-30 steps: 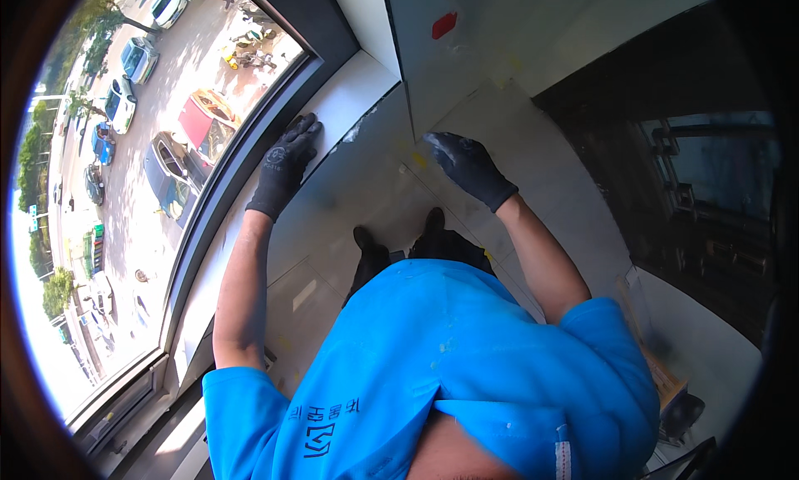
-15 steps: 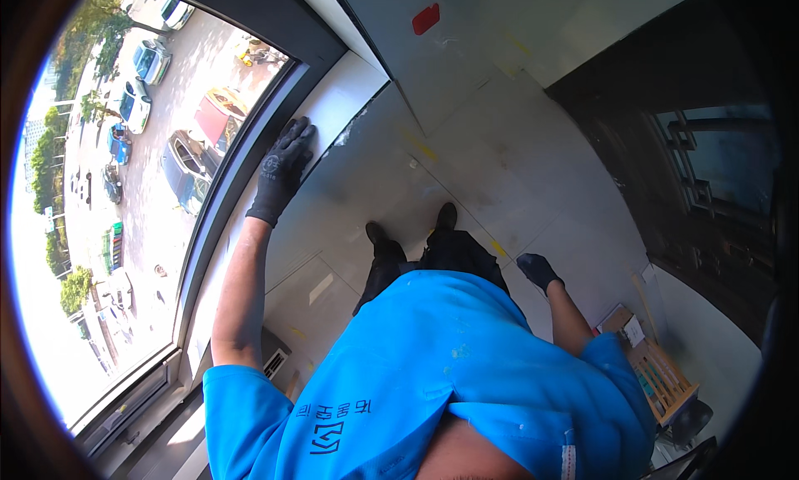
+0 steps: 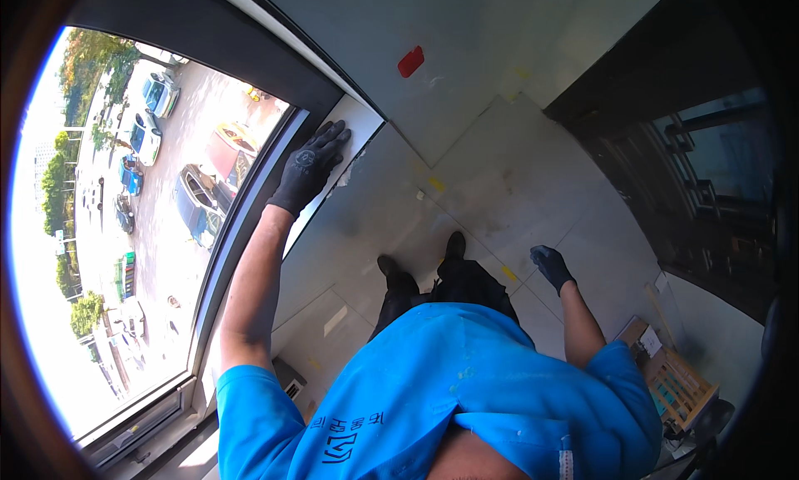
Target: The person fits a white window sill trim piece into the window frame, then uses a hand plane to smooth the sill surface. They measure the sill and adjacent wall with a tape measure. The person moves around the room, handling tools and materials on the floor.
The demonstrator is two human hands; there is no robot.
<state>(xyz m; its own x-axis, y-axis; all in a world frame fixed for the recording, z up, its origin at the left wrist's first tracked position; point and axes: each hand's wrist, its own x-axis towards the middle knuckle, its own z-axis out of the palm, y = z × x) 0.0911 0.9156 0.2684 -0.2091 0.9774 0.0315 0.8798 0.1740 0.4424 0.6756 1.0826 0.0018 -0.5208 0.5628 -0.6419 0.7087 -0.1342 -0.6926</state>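
My left hand (image 3: pixel 309 165), in a dark glove, lies with its fingers stretched out on the white window sill (image 3: pixel 354 124), beside the dark window frame (image 3: pixel 285 160). A rough, pale patch shows along the sill's inner edge. My right hand (image 3: pixel 549 266), in a matching glove, hangs low over the grey tiled floor (image 3: pixel 574 230) to my right, its fingers curled; whether anything small is in them I cannot make out. My shoes stand below on the tiles.
A grey wall (image 3: pixel 483 30) with a red piece (image 3: pixel 410 61) on it rises ahead. A dark glossy panel (image 3: pixel 645 172) is at the right. Below it are a wooden crate (image 3: pixel 672 384) and cardboard (image 3: pixel 634 340). Parked cars show through the window.
My right hand has moved away from beside the sill, down and to the right. My left hand stays on the sill. The view has shifted, so the wall and window appear lower.
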